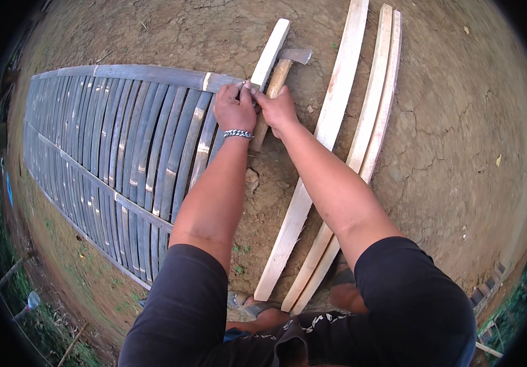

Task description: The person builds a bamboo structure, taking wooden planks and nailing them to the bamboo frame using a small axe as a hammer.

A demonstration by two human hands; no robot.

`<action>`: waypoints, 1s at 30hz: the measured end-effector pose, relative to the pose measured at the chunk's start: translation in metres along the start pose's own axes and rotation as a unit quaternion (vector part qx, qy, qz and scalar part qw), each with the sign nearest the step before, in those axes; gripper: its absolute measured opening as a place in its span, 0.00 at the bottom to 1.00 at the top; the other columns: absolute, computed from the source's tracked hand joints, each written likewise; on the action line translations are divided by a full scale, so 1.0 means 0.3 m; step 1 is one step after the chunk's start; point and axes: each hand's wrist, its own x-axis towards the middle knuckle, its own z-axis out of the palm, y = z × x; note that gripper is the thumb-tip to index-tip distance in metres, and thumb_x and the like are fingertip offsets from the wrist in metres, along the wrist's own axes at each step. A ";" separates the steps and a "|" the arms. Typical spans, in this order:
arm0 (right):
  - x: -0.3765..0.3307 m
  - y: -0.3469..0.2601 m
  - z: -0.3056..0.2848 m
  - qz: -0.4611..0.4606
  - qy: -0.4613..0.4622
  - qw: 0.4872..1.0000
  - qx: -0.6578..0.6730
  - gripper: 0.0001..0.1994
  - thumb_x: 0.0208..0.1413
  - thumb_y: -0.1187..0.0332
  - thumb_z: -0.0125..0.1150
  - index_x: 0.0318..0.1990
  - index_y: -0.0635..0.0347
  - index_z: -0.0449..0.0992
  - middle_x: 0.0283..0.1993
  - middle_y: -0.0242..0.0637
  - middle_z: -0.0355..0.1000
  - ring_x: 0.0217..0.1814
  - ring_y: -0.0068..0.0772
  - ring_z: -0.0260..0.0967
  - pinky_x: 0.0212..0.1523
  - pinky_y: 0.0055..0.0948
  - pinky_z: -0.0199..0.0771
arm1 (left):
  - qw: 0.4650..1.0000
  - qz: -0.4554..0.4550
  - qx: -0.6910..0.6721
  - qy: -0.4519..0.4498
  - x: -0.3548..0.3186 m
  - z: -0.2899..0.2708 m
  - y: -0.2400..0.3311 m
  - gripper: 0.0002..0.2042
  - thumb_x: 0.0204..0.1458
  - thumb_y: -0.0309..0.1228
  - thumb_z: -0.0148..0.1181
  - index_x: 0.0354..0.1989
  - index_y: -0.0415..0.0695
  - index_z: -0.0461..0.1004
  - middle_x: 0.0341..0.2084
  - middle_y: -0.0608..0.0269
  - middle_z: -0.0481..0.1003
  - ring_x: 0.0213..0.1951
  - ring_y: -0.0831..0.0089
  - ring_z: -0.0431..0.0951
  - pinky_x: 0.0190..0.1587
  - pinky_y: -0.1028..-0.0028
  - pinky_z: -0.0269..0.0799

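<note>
Both my hands meet at the near right corner of a dark bamboo slat panel. My left hand, with a chain bracelet at its wrist, is closed at the end of the top rail, its fingertips pinched together. My right hand is closed close beside it, thumb toward the left fingertips. What either pinches is too small to make out. A hatchet with a wooden handle and metal head passes beneath my right hand; whether I grip it is hidden. A pale squared timber piece reaches away beyond my fingers.
A long pale plank and two narrower timber strips lie to the right, running under my right forearm to my feet. The ground is cracked bare earth. Greenery edges the far left and lower right.
</note>
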 end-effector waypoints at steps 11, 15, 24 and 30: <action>-0.050 -0.032 -0.120 0.073 -0.063 0.995 0.032 0.19 0.67 0.64 0.58 0.57 0.64 0.61 0.43 0.40 0.77 0.27 0.27 0.72 0.28 0.30 0.77 | 1.000 -0.005 -0.001 -0.022 -0.004 0.019 -0.022 0.08 0.54 0.34 0.67 0.31 0.42 0.82 0.31 0.59 0.79 0.37 0.56 0.77 0.42 0.61 0.72; -0.140 -0.113 -0.180 0.018 -0.085 0.986 -0.139 0.22 0.68 0.66 0.54 0.62 0.67 0.57 0.44 0.40 0.77 0.27 0.25 0.73 0.29 0.28 0.77 | 1.000 0.006 0.018 -0.008 -0.010 0.000 -0.029 0.07 0.53 0.34 0.67 0.30 0.44 0.82 0.32 0.62 0.80 0.38 0.58 0.77 0.43 0.61 0.71; -0.204 -0.269 -0.332 -0.232 -0.218 0.864 -0.390 0.24 0.68 0.63 0.50 0.68 0.62 0.58 0.41 0.58 0.76 0.43 0.62 0.77 0.45 0.51 0.74 | 0.999 0.008 0.033 -0.001 -0.015 0.006 -0.009 0.06 0.52 0.35 0.68 0.31 0.47 0.82 0.34 0.65 0.79 0.42 0.60 0.76 0.48 0.61 0.68; -0.179 -0.368 -0.318 -0.171 -0.255 0.795 -0.522 0.25 0.70 0.60 0.48 0.70 0.60 0.59 0.48 0.61 0.76 0.51 0.61 0.76 0.55 0.50 0.73 | 0.997 0.023 0.074 -0.013 -0.013 -0.010 0.008 0.06 0.52 0.33 0.67 0.32 0.44 0.83 0.33 0.59 0.79 0.39 0.56 0.77 0.45 0.61 0.71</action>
